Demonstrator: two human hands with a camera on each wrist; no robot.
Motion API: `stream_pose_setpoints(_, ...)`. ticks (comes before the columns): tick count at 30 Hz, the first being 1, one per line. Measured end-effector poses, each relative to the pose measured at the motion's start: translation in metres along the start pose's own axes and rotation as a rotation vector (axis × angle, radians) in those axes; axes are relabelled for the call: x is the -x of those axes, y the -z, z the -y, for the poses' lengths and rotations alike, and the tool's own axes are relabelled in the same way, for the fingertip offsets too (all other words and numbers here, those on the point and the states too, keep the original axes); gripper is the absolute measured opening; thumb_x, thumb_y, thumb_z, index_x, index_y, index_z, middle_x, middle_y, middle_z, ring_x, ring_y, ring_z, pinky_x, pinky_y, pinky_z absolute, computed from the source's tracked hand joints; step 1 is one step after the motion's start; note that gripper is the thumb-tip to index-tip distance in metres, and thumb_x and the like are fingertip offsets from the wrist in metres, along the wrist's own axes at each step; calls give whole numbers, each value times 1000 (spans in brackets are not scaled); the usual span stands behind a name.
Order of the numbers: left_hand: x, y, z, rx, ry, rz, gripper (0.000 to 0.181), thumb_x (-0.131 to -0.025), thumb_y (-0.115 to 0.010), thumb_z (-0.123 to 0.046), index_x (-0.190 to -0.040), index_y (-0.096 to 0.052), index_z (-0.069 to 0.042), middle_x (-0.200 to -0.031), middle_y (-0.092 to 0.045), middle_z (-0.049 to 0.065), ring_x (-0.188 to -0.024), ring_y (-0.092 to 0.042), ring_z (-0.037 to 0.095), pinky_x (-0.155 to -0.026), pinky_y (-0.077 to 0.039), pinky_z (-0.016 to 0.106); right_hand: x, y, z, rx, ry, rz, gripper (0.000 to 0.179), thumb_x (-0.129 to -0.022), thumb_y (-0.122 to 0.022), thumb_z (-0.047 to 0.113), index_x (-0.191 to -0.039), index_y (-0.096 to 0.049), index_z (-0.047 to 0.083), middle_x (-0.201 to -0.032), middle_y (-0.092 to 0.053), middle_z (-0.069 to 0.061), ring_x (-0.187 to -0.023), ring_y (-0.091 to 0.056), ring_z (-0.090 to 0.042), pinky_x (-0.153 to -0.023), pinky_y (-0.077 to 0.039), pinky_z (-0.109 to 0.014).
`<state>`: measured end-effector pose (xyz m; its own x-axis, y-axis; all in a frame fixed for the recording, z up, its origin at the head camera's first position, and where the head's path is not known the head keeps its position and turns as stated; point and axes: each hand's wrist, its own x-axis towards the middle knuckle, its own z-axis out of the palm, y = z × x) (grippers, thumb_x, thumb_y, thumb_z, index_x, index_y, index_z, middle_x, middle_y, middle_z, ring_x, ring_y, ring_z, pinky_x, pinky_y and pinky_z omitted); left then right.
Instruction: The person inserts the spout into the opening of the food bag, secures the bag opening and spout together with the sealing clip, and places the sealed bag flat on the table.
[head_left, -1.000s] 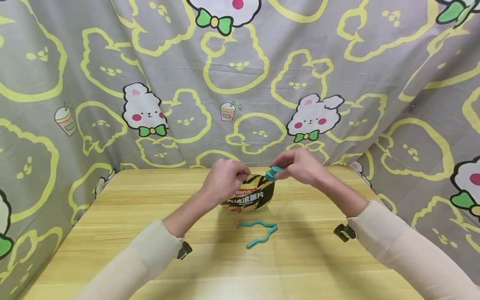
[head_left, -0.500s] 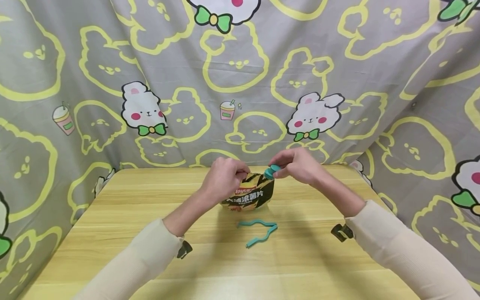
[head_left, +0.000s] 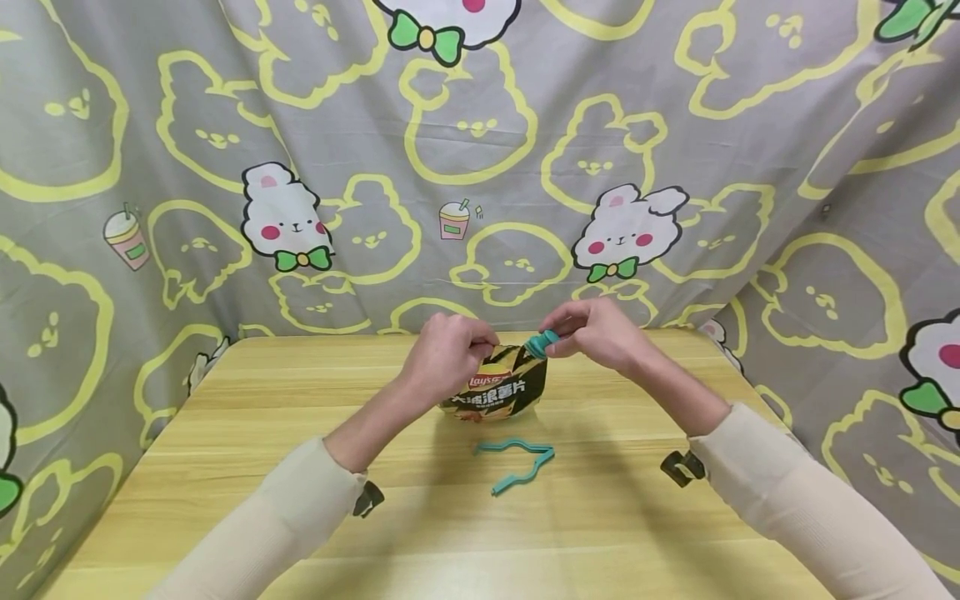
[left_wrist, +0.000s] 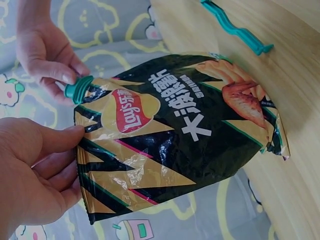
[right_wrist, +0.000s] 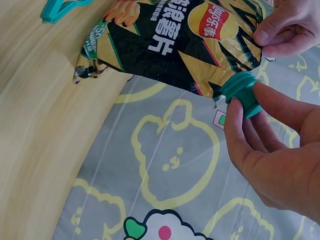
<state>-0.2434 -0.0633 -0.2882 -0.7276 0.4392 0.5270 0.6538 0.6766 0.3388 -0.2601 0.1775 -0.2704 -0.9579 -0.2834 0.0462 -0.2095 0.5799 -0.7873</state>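
Note:
A black and gold Lay's chip bag (head_left: 501, 390) stands on the table, its top edge raised between both hands. My left hand (head_left: 444, 360) pinches that edge near its middle, thumb in front, as the left wrist view shows. My right hand (head_left: 606, 335) holds a teal ribbed plastic cap (right_wrist: 241, 92) between thumb and fingers. The cap sits over the bag's top right corner, and a bit of foil pokes out beside it in the right wrist view. In front of the bag lies a teal bag clip (head_left: 516, 480), unfolded into a bent V.
The light wooden table (head_left: 315, 492) runs back to a grey curtain (head_left: 360, 133) with yellow and white cartoon figures. The curtain also hangs close along both sides. A dark wrist strap (head_left: 684, 468) shows under the right sleeve, another under the left.
The teal cap has turned in my right fingers and moved slightly left, further over the bag's corner. My left hand keeps its pinch on the bag; the clip stays put.

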Motion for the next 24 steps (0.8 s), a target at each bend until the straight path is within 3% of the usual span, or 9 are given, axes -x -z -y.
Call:
stream_pose_setpoints(11, 0, 2, 2, 8, 6, 8, 26, -87, -62, 10, -87, -82, -7, -84, -78, 3, -68, -66, 11, -76, -61, 32, 0, 0, -4, 9, -29, 3, 27, -86, -80, 16, -111, -72, 8, -103, -76, -10, -95, -71, -22, -97, -51, -46)
stream_pose_setpoints(24, -1, 1, 4, 6, -4, -1, 27, -85, -61, 11, -86, -82, -6, -84, -78, 3, -70, -70, 10, -74, -61, 31, 0, -6, -6, -25, 10, -1, 24, -85, -78, 4, -109, -74, 6, -100, -77, -8, -92, -73, -20, -93, -57, -42)
